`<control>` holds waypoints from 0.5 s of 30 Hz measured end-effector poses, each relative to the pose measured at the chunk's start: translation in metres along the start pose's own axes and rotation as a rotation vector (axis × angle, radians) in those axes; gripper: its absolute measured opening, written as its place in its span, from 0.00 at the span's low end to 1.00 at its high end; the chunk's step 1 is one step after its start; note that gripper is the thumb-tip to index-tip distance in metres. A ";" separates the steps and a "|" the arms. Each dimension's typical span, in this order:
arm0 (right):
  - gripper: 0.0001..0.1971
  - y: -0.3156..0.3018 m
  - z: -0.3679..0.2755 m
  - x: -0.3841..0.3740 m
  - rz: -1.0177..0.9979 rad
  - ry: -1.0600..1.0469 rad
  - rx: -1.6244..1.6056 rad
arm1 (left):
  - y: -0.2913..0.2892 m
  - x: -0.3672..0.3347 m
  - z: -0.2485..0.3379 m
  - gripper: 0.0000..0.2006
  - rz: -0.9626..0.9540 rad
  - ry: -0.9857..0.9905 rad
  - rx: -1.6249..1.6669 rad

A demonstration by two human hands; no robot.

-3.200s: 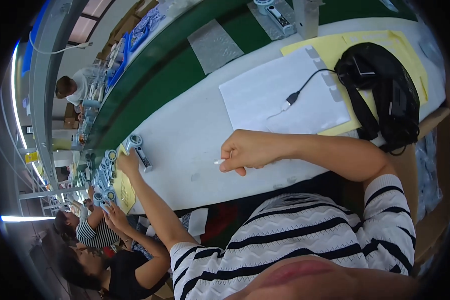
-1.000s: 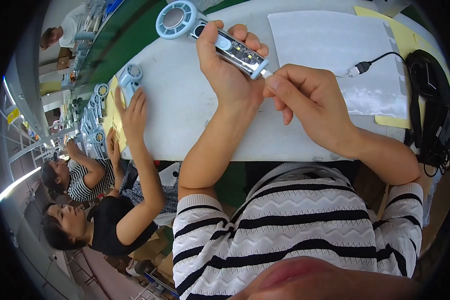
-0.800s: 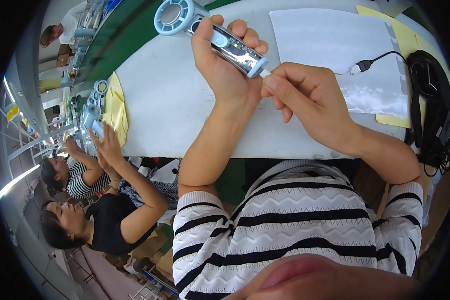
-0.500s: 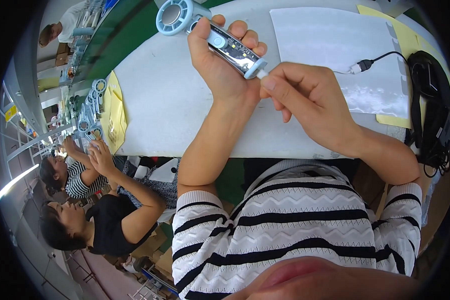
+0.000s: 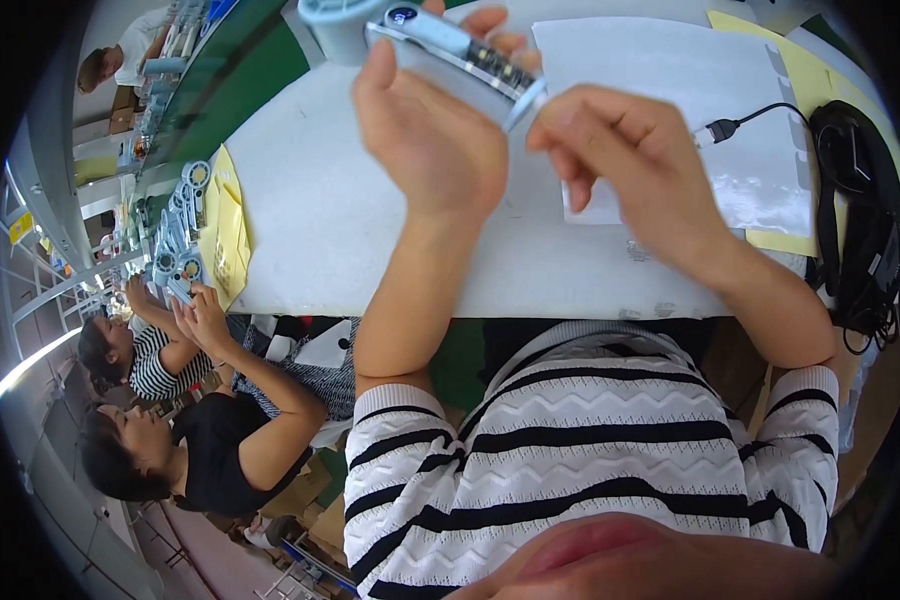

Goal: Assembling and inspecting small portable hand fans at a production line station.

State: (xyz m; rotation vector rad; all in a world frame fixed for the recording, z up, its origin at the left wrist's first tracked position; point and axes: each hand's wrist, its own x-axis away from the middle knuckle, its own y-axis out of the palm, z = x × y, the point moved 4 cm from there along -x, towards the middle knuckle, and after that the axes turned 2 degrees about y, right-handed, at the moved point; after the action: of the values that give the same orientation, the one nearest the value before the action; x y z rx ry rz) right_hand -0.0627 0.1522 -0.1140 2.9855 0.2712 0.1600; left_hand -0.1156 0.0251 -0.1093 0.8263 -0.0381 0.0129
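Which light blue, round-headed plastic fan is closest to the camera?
The fan in the camera wearer's left hand; the other fans are farther left, near the crinkled yellow sheet.

1 head-worn fisheye view looks down from close above the hands (image 5: 435, 140).

White knit top (image 5: 590, 460), black stripes (image 5: 595, 434) (zigzag texture, seen from here), short sleeves (image 5: 400, 445), ribbed cuffs (image 5: 400, 398); left hand (image 5: 432, 145), right hand (image 5: 635, 150) bare.
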 end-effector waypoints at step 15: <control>0.15 -0.008 0.007 -0.006 0.005 0.038 0.110 | -0.003 -0.008 0.004 0.15 0.027 -0.023 -0.404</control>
State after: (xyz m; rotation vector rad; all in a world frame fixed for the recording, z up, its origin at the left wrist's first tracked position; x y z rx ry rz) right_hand -0.0693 0.1575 -0.1227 3.0952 0.2865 0.2095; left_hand -0.1238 0.0197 -0.1092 0.4223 -0.0707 0.0203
